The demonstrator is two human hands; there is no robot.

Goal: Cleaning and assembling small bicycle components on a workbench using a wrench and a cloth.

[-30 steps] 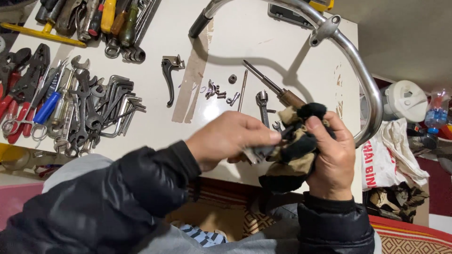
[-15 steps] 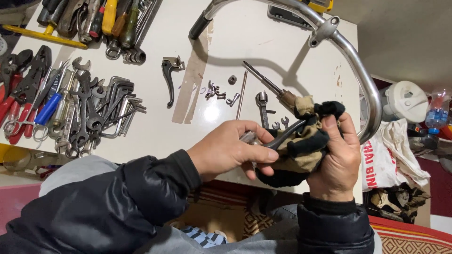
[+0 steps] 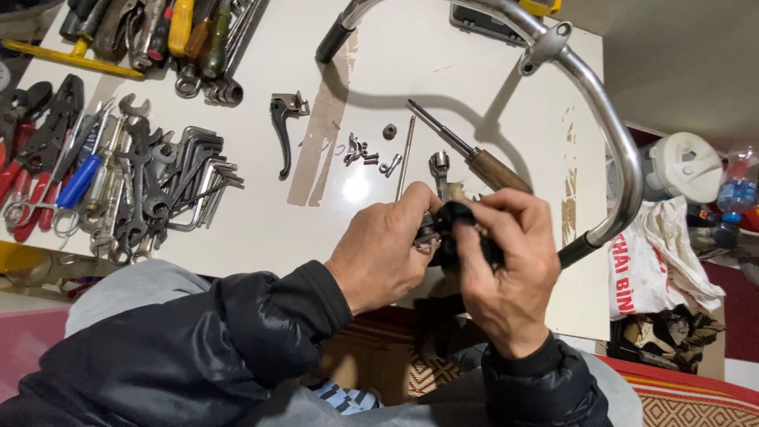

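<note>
Both hands meet at the table's (image 3: 474, 71) near edge: the left hand (image 3: 387, 253) pinches a small metal part (image 3: 428, 235), while the right hand (image 3: 510, 265) closes its fingers around a black rag (image 3: 458, 229). The part is mostly hidden, so its axis is unclear. Just beyond lie a wooden-handled screwdriver (image 3: 474, 154), loose screws (image 3: 364, 153) and a chrome handlebar (image 3: 609, 119).

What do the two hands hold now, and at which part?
Both hands hold one small metal part wrapped in a dark rag: left fingers at its bare metal end, right hand around the rag.
</note>
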